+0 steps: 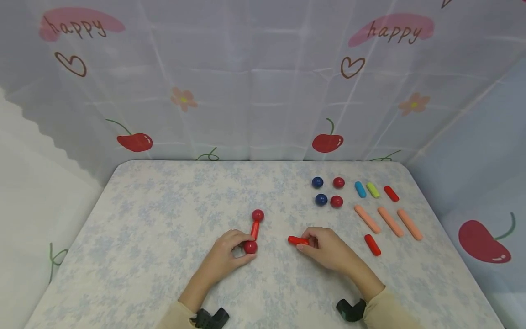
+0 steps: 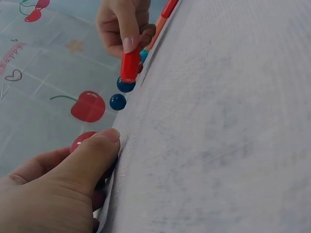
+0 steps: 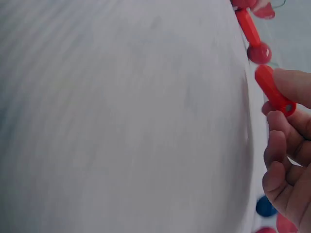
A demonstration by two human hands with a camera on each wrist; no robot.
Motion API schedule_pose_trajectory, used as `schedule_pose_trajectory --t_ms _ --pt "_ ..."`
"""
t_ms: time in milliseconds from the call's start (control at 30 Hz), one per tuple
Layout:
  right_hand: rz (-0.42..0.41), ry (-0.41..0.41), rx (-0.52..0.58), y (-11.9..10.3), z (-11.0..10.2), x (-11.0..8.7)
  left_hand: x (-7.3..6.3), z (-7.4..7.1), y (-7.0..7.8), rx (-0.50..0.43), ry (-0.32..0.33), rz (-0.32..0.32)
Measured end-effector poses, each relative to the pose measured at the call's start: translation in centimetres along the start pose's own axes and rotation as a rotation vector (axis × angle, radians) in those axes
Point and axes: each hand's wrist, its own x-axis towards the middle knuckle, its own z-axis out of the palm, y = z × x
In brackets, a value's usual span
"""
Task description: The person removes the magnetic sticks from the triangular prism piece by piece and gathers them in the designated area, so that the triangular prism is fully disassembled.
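Note:
My left hand (image 1: 226,256) pinches a red ball (image 1: 250,247) between thumb and fingers, low over the middle of the table. From that ball a short red rod (image 1: 255,230) runs away from me to a second red ball (image 1: 258,215), the three in a line. To the right, my right hand (image 1: 328,249) holds another short red rod (image 1: 297,240) by one end, its free end pointing left toward the held ball. In the right wrist view this rod (image 3: 272,89) has a small grey spot on its end face.
At the back right are blue balls (image 1: 321,199) and red balls (image 1: 336,201). Right of them lie a blue rod (image 1: 360,189), a green rod (image 1: 373,190), red rods (image 1: 372,245) and longer orange rods (image 1: 390,221). A printed curtain (image 1: 250,91) hangs behind the table.

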Motion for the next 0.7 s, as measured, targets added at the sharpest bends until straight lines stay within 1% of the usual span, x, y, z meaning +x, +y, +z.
schedule_pose_trajectory --t_ms 167,300,500,700 --pt "0.092 0.11 -0.042 1.7 -2.5 -2.3 0.0 0.0 0.1 0.0 0.001 0.005" --pt "0.154 0.196 -0.093 3.6 -4.5 -4.1 0.0 0.0 0.2 0.004 0.003 -0.001" --pt "0.242 0.242 -0.177 6.7 -7.1 -6.8 0.0 0.0 0.2 0.009 -0.001 -0.008" --pt "0.31 0.273 -0.201 9.8 -8.4 -8.8 0.0 0.0 0.3 0.007 -0.004 -0.011"
